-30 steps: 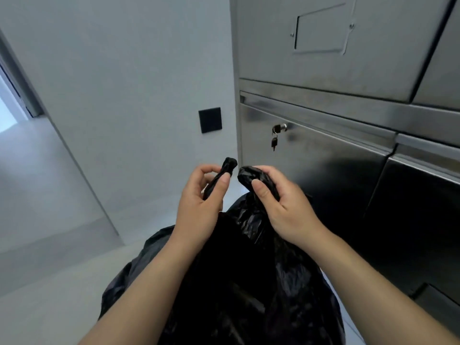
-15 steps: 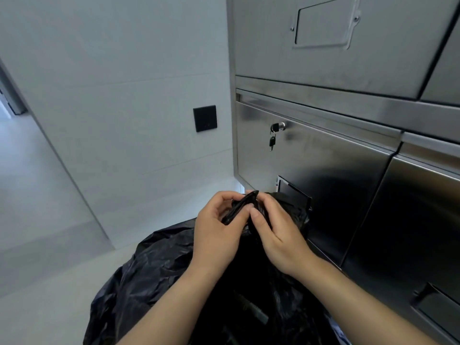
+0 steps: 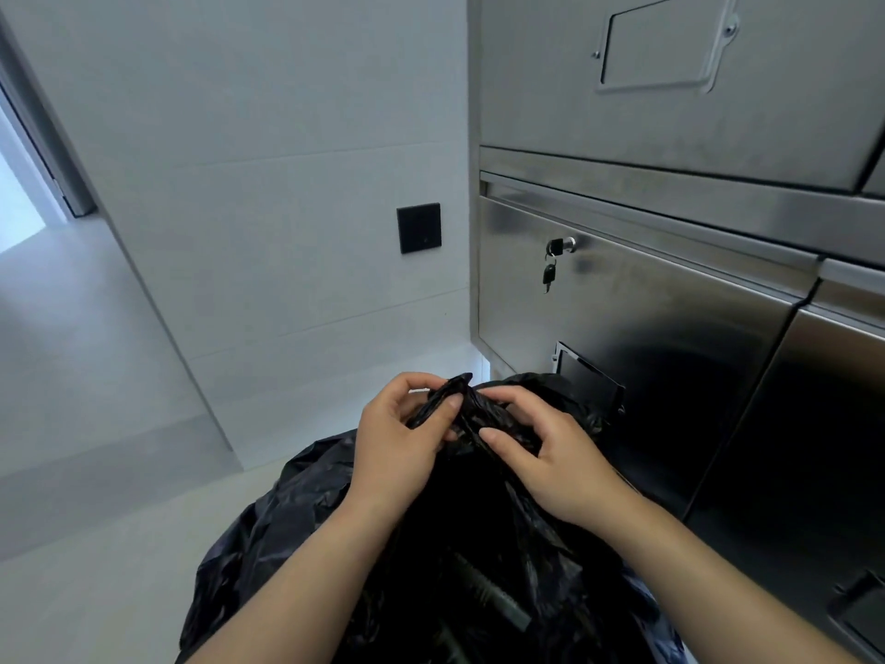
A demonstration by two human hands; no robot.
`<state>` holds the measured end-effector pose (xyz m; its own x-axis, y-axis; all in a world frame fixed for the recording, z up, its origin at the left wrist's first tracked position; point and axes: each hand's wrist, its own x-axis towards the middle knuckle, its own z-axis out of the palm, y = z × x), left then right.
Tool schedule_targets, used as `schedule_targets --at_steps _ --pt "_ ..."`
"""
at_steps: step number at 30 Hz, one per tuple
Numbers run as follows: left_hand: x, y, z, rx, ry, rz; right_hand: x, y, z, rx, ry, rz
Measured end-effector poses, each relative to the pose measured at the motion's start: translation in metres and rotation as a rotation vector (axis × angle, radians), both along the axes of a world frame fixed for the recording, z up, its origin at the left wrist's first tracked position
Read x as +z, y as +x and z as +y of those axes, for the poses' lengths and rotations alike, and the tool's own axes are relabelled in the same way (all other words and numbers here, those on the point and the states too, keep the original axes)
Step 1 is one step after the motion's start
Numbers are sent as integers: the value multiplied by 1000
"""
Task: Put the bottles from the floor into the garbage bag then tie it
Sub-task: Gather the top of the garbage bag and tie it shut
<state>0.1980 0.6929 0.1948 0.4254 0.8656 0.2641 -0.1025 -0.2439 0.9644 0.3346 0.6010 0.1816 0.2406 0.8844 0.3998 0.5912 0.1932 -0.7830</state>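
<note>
A bulging black garbage bag (image 3: pixel 297 534) fills the lower middle of the head view, standing on the pale floor. Its top is gathered into two twisted ends that cross between my hands. My left hand (image 3: pixel 397 448) pinches one twisted end with thumb and fingers. My right hand (image 3: pixel 550 457) grips the other end just beside it, fingers curled over the plastic. Both hands touch each other above the bag. No bottles are visible; the bag's contents are hidden, though dark elongated shapes press against the plastic lower down.
A stainless steel cabinet (image 3: pixel 670 328) rises close on the right, with a key (image 3: pixel 550 273) hanging in its lock and a recessed handle just behind the bag. A white wall with a black switch plate (image 3: pixel 419 227) stands ahead. A pale floor (image 3: pixel 86 606) spreads left toward a doorway.
My hands have come down from chest height and drawn together, bringing the bag's two ends from apart to crossed over each other. The view has tilted slightly upward.
</note>
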Motion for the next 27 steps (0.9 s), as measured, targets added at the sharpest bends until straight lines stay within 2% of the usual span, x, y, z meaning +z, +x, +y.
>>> schedule_targets --at_steps 5,11,14,23,27 --pt "0 -6 0 21 26 76 -6 5 1 -135 98 -2" --pt "2 -6 3 -99 31 65 -3 8 1 -131 47 -269" --pt "-2 -5 5 -112 99 109 -2 7 1 -121 24 -331" --pt "-31 -12 17 -69 147 192 -16 15 -2 -100 -225 -236" --pt "-43 -17 23 -53 155 242 -23 14 -3 -89 -212 -226"
